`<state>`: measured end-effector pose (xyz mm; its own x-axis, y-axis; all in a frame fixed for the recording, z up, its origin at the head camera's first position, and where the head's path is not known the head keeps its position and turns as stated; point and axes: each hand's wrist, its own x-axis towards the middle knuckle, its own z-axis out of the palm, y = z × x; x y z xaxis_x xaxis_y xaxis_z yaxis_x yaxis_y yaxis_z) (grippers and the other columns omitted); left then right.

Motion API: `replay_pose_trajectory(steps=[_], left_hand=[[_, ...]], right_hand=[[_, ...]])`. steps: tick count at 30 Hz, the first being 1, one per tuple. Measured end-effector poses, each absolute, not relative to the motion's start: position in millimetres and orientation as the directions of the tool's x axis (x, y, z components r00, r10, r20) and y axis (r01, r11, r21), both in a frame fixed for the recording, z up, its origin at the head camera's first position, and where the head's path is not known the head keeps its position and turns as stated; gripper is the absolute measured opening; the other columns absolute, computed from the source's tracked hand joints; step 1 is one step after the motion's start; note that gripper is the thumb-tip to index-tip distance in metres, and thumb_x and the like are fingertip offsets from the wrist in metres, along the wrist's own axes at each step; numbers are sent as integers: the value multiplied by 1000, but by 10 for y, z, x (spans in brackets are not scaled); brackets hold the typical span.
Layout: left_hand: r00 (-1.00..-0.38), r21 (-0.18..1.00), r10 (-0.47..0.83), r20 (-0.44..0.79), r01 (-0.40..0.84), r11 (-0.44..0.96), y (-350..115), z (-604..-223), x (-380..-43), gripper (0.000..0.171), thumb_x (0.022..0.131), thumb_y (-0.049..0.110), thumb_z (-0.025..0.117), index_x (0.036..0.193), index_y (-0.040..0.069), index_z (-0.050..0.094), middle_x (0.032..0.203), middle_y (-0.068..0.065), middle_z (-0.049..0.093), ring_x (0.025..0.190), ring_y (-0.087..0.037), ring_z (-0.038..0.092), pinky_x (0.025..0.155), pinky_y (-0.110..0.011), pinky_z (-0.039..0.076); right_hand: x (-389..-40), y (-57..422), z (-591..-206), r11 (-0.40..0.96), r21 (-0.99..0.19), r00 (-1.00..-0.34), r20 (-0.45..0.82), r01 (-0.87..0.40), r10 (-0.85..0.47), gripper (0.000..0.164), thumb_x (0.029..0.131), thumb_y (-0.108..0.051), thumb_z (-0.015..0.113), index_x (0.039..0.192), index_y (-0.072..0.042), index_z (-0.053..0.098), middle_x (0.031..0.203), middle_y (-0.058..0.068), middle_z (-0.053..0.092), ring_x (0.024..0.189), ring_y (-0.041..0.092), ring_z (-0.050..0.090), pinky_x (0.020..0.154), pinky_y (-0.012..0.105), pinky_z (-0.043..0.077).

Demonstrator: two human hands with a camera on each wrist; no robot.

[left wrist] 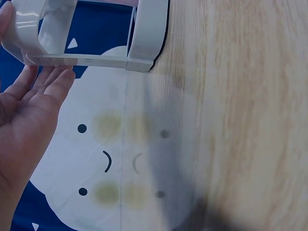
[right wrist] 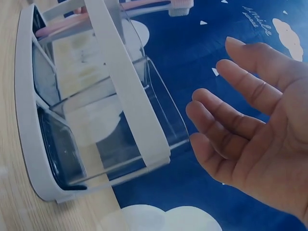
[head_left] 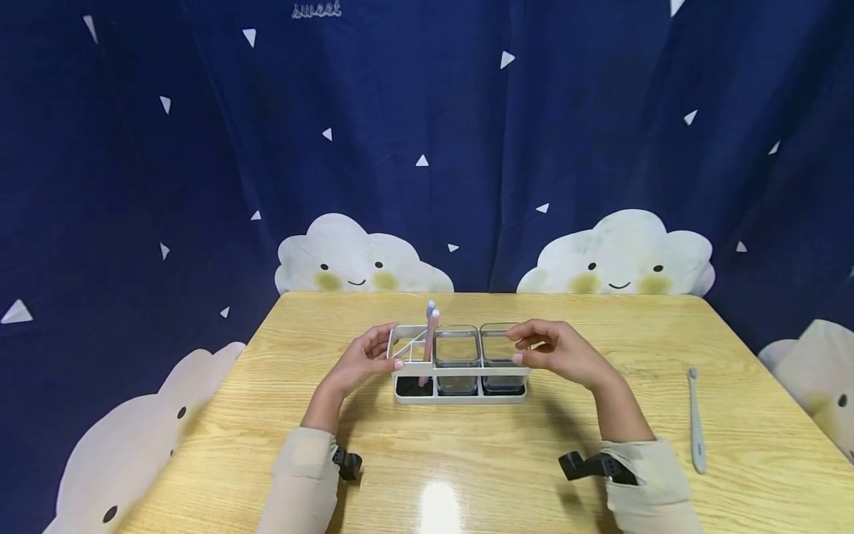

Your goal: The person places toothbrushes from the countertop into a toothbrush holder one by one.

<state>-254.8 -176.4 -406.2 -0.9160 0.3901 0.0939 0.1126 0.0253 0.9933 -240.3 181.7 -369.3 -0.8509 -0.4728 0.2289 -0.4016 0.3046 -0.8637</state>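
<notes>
A white toothbrush holder (head_left: 460, 399) stands on the wooden table. Two clear cups (head_left: 457, 363) fill its middle and right compartments. Toothbrushes, one of them pink (head_left: 430, 337), lean upright in the left compartment. My left hand (head_left: 363, 360) grips the holder's left end, thumb in front and fingers behind; the left wrist view has fingertips against the frame (left wrist: 96, 61). At the right end, my right hand (head_left: 563, 354) is beside the right-hand cup (right wrist: 166, 103). In the right wrist view its fingers (right wrist: 236, 120) are loosely bent, apart from the cup, and hold nothing.
A light blue-grey toothbrush (head_left: 696, 423) lies on the table (head_left: 507, 452) to the right of my right forearm. Behind the table's far edge hangs a dark blue curtain (head_left: 400, 185) with white clouds and triangles.
</notes>
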Motion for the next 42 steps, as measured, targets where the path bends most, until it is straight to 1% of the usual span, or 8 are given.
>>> replay_pose_trajectory(steps=[7, 10, 14, 21, 29, 31, 36, 42], left_hand=[[-917, 993, 388, 90, 110, 30, -1778, -4059, -2553, 74, 78, -8, 67, 141, -5, 30, 136, -29, 38, 125, -45, 35, 93, -30, 42], [-916, 993, 391, 92, 115, 35, -1776, -4063, -2558, 74, 78, -8, 67, 141, -6, 29, 135, -30, 38, 123, -45, 36, 92, -29, 43], [-913, 991, 396, 95, 124, 48, -1771, -4061, -2564, 73, 78, -8, 67, 140, -6, 30, 133, -33, 37, 121, -46, 38, 89, -29, 44], [-915, 990, 391, 104, 134, 51, -1770, -4056, -2566, 72, 78, -8, 68, 140, -6, 31, 132, -33, 38, 120, -45, 39, 90, -29, 43], [-917, 989, 386, 99, 135, 66, -1766, -4058, -2552, 71, 78, -7, 68, 139, -5, 33, 130, -31, 42, 118, -40, 44, 89, -29, 44], [-916, 989, 387, 100, 135, 64, -1768, -4060, -2551, 71, 78, -7, 68, 139, -5, 33, 130, -30, 42, 118, -40, 44, 89, -29, 44], [-914, 991, 394, 97, 124, 44, -1777, -4049, -2555, 71, 78, -8, 68, 140, -6, 32, 132, -33, 39, 121, -44, 39, 89, -28, 43], [-916, 990, 387, 103, 132, 48, -1780, -4065, -2569, 72, 77, -8, 69, 139, -5, 34, 128, -28, 44, 120, -44, 40, 89, -29, 44]], right_hand=[[-2406, 1898, -3677, 289, -869, -858, 247, -402, -450, 34, 83, -9, 70, 114, 3, 61, 108, 15, 60, 92, 29, 57, 72, 33, 53], [-2412, 1949, -3679, 289, -862, -855, 263, -416, -446, 36, 84, -9, 70, 115, 6, 60, 110, 19, 60, 92, 28, 58, 72, 32, 52], [-2417, 2045, -3697, 301, -856, -862, 272, -420, -427, 35, 84, -9, 70, 114, 5, 60, 110, 22, 58, 92, 27, 59, 73, 32, 52], [-2404, 2210, -3712, 346, -846, -885, 267, -405, -382, 33, 84, -12, 70, 113, -2, 62, 107, 14, 59, 92, 25, 59, 72, 32, 52], [-2362, 2373, -3717, 368, -845, -897, 255, -388, -361, 33, 85, -13, 69, 114, 1, 60, 107, 16, 58, 92, 22, 58, 72, 31, 52], [-2349, 2411, -3720, 377, -844, -902, 253, -383, -349, 33, 86, -13, 68, 114, 1, 60, 107, 16, 58, 91, 21, 58, 72, 30, 52], [-2327, 2485, -3732, 389, -837, -905, 261, -385, -335, 33, 86, -12, 68, 115, 2, 60, 107, 16, 58, 91, 19, 59, 72, 29, 52], [-2304, 2577, -3756, 382, -831, -899, 287, -405, -330, 32, 86, -9, 67, 115, 3, 59, 108, 10, 60, 90, 17, 60, 71, 29, 53]])
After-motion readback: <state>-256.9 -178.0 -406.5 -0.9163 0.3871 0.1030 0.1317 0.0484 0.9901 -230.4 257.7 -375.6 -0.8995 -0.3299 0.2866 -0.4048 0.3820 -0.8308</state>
